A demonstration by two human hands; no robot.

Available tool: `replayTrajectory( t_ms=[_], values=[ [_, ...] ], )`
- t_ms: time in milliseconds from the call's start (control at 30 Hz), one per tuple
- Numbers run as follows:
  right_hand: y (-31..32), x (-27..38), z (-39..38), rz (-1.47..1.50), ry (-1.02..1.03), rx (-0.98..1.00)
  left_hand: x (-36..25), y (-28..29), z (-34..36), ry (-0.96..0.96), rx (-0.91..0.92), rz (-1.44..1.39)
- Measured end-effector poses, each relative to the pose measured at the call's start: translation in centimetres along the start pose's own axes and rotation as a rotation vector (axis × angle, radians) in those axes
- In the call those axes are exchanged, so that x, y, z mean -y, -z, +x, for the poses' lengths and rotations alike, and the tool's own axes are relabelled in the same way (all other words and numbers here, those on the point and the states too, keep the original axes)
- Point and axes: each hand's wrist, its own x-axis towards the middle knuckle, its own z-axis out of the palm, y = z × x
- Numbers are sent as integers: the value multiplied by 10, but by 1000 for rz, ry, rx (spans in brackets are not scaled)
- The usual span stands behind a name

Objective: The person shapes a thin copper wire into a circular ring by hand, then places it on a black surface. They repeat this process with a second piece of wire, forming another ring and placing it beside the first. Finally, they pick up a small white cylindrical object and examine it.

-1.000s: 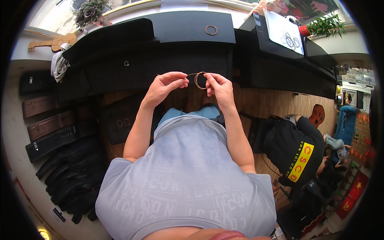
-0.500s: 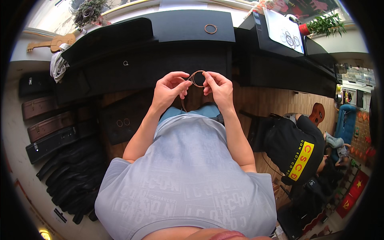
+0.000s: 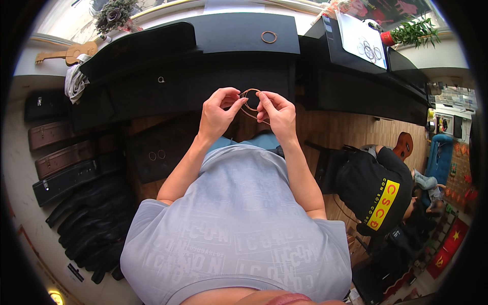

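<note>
Between my hands, above my lap, is a thin copper-coloured coiled string [image 3: 252, 89] in a few loops. My left hand [image 3: 217, 116] pinches its left side between thumb and fingers. My right hand [image 3: 279, 114] grips the upper right of the loops with thumb and forefinger. A loose length of the string runs from the loops down under the right fingers. Beyond my hands, a similar coil [image 3: 269, 42] lies on the raised black desk top [image 3: 229, 35]. A small pale ring-shaped piece [image 3: 161, 80] rests on the lower black surface, left of my left hand.
Two thin coils [image 3: 152, 156] lie on a dark surface at left. A white sheet [image 3: 356, 35] with several dark rings is at far right, near a potted plant [image 3: 414, 33]. Instrument cases [image 3: 66, 157] line the left. A person in black [image 3: 373, 178] sits at right.
My left hand has shifted slightly to the right. The string's loose end, which hung below my left hand, now trails across below the loops toward my right hand.
</note>
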Motion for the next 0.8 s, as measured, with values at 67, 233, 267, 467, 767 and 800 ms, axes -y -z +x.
replayTrajectory(
  t_ms=[67, 233, 267, 467, 767, 800],
  values=[
    [-3, -1, 0, 4, 6, 11, 5, -3, -1, -30, 12, -6],
    [-8, -2, -3, 5, -3, 27, 13, -11, -5, 187, 89, -177],
    [-8, -4, -3, 2, -6, 27, 17, -10, -5, 229, 112, -225],
    [-6, -9, -1, -19, -2, 6, 26, -5, -3, 384, 231, -428],
    [5, -16, 4, 16, -85, 9, 21, -10, -8, 367, 211, -610],
    [5, -16, 5, 29, -93, 8, 21, -10, -8, 351, 206, -645]
  ],
)
